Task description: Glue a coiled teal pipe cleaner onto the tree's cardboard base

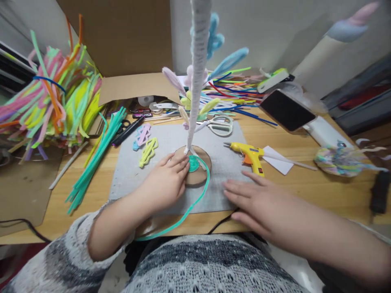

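My left hand point(169, 179) lies with its fingers flat on a round wood-look base point(198, 179), fingertips touching a flat teal pipe-cleaner coil point(193, 164). From the coil a long teal pipe cleaner point(198, 200) curves down over the table's front edge. A white wrapped stem point(198, 73) rises upright from the base, with pipe-cleaner petals in blue, pink and yellow beside or behind it. My right hand point(256, 201) hovers or rests at the mat's right edge, fingers spread and holding nothing. Just beyond it lies a yellow hot glue gun point(252, 154).
A grey mat point(128, 175) covers the table's middle. Scissors point(220, 125), zigzag pipe-cleaner pieces point(148, 151) and a teal pipe-cleaner bundle point(94, 162) lie around. At left stands a large colourful bundle point(51, 93); at right, a phone point(287, 110) and a white power bank point(328, 132).
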The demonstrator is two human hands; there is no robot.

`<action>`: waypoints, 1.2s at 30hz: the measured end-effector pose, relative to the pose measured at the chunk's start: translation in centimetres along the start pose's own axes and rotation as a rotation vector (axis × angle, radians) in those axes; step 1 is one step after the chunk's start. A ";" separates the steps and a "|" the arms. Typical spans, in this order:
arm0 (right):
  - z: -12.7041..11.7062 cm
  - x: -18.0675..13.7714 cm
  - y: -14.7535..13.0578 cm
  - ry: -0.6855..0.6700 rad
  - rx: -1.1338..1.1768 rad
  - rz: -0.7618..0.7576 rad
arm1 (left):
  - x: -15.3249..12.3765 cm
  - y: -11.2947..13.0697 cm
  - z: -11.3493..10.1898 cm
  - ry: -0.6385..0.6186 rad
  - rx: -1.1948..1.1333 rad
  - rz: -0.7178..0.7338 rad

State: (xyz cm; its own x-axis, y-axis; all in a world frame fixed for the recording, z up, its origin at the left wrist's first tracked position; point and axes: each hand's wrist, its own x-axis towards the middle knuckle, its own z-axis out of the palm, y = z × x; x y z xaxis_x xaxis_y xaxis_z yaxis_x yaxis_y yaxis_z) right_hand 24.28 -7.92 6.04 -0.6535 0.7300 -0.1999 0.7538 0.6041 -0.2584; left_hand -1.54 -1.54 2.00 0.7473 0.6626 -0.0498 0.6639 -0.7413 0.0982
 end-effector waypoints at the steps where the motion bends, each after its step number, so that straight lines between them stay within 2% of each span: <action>1: -0.3 -0.6 0.9 0.048 -0.004 0.047 | 0.0 0.1 0.0 -0.007 -0.001 0.002; 4: -0.8 -1.9 3.6 0.181 0.028 0.248 | 0.1 0.1 0.0 0.002 -0.023 0.003; 7: -0.2 -2.2 5.8 0.265 -0.008 0.642 | 0.1 -0.2 0.2 0.036 -0.067 -0.004; 9: 0.8 -2.0 6.8 0.285 0.024 0.797 | 0.0 -0.5 0.3 0.060 -0.107 -0.010; 13: 2.8 -0.8 8.2 0.278 0.203 0.905 | -0.4 -0.9 0.6 0.104 -0.137 0.007; 18: 3.6 0.8 8.5 0.172 0.176 1.001 | -0.5 -0.5 1.4 0.129 -0.092 -0.004; 26: 3.9 1.5 8.8 0.162 0.108 1.011 | -0.5 -0.2 2.0 0.099 -0.115 -0.011; 28: 4.0 1.3 8.8 0.204 0.118 1.002 | -0.5 -0.4 1.9 0.095 -0.113 -0.005; 30: 3.9 1.0 8.6 0.315 0.190 0.985 | -0.5 -0.6 1.9 0.099 -0.111 0.002; 32: 3.6 0.8 8.2 0.507 0.418 0.915 | -0.4 -0.7 1.9 0.112 -0.108 0.006; 34: 3.1 0.7 7.4 0.667 0.767 0.784 | -0.2 -0.8 2.0 0.138 -0.112 0.006; 36: 2.4 0.7 6.6 0.702 1.089 0.658 | 0.1 -0.7 2.0 0.178 -0.128 -0.016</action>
State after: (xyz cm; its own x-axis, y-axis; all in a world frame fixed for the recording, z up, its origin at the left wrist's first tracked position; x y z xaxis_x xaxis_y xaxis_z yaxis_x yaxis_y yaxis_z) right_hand 28.63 -4.27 1.92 0.1913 0.9698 -0.1512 0.2649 -0.1993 -0.9435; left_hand -1.85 -1.15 -0.11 0.7128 0.6906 0.1225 0.6578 -0.7188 0.2250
